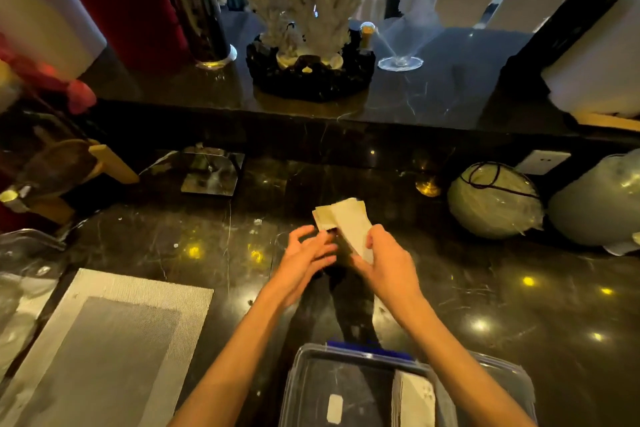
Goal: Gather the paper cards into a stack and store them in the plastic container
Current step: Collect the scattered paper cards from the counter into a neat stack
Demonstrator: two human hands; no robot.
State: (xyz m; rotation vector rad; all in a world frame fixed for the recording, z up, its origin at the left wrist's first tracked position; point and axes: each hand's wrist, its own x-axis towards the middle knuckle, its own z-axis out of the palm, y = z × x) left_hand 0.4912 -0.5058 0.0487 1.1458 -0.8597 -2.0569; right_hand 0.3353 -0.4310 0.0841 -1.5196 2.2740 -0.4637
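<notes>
The right hand (388, 260) is clamping its grip on fanned pale paper cards (346, 218) above the dark marble table (485, 288). The left hand (304, 253), grip relaxed, is nudging them square, probably for the clear plastic container (346, 354) nearby.

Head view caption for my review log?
Right hand grips an uneven stack of paper cards, left hand beside it, over a dark counter; plastic container nearer.

Hands (306, 258) (389, 258) on fanned cards (349, 218), container (294, 378) near
</notes>
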